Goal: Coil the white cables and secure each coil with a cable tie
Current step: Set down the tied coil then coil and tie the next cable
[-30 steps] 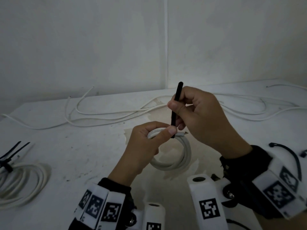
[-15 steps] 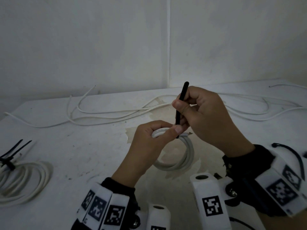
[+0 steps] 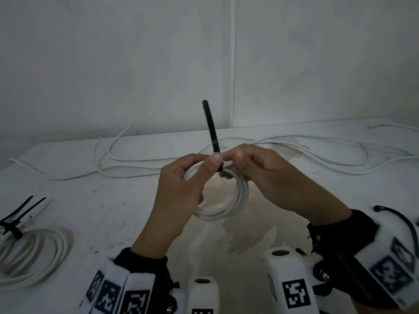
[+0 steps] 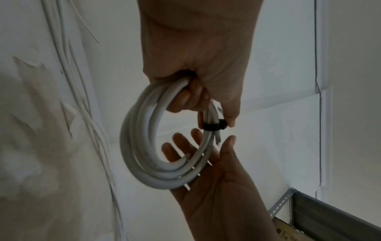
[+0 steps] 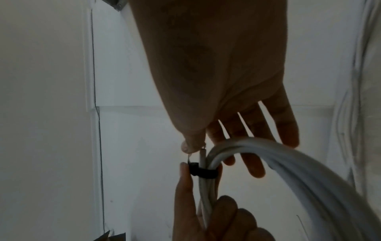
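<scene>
- white coil (image 3: 229, 207): several loops, black cable tie (image 3: 212, 130) cinched round it, tail sticking up
- L hand (image 3: 179, 189) fingers curled round coil
- R hand (image 3: 272, 177) fingers loosely spread, thumb at tie

Ref: held coil (image 3: 223, 200), lifted off the table (image 3: 113, 200). Left of it, open surface up to the tied coil (image 3: 34, 252) at the table edge. Behind it, loose cables (image 3: 317, 159) span the width, wall (image 3: 136, 64) close beyond. Right side: open surface.

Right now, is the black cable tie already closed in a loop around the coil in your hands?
Yes: in the left wrist view the black cable tie forms a closed band around the coil, cinching its strands together beside the left hand.
</scene>
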A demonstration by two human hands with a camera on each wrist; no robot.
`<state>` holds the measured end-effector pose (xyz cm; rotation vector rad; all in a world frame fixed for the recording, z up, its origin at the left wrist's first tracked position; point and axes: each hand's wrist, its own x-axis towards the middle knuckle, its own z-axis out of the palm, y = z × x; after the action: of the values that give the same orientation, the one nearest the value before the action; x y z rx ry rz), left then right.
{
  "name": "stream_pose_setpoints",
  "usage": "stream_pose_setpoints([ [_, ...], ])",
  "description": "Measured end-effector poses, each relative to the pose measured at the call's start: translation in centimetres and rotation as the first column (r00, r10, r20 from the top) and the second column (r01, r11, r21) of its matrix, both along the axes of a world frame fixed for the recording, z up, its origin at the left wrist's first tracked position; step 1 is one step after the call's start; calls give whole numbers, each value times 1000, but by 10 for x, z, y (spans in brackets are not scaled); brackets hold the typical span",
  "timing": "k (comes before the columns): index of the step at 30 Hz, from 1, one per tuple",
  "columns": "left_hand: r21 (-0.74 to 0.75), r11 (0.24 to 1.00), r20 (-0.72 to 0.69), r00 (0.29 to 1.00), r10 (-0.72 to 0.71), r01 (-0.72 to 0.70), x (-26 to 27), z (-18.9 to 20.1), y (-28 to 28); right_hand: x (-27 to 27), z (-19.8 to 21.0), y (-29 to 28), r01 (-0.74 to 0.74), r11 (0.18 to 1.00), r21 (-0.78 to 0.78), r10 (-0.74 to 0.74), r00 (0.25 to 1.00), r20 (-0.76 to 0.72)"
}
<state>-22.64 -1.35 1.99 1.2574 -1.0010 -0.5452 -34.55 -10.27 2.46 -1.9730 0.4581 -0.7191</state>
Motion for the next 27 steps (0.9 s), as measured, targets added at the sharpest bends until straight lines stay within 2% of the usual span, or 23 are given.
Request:
stream_pose_setpoints([
  [3, 6, 1000, -48, 999, 8, -8, 4, -1, -1, 2, -3, 2, -35, 999, 33, 38, 996, -80],
  [6, 18, 999, -53, 998, -41, 42, 3, -5, -3, 2, -5, 2, -3, 999, 42, 4, 999, -40],
  [9, 25, 996, 56, 994, -92, 90, 6, -4, -3, 1, -3, 0, 71, 996, 51, -73, 997, 24],
  [13, 122, 963, 87, 964, -252, 240, 14, 1, 2, 1, -1, -3, 163, 982, 99, -172, 981, 89],
  [16, 149, 971, 228, 949, -218, 188, 14, 0, 2, 4, -3, 1, 184, 979, 85, -190, 979, 70],
  [19, 134, 985, 251, 958, -140, 109, 17, -4, -2, 7, -3, 6, 152, 979, 133, -163, 984, 70],
  [22, 120, 987, 191, 974, -124, 102, 13, -4, -3, 9, -3, 8, 126, 968, 215, -150, 983, 102],
  [27, 88, 958, -111, 959, -261, 271, 0, -7, -5, 2, -3, -1, 120, 972, 204, -142, 985, 97],
])
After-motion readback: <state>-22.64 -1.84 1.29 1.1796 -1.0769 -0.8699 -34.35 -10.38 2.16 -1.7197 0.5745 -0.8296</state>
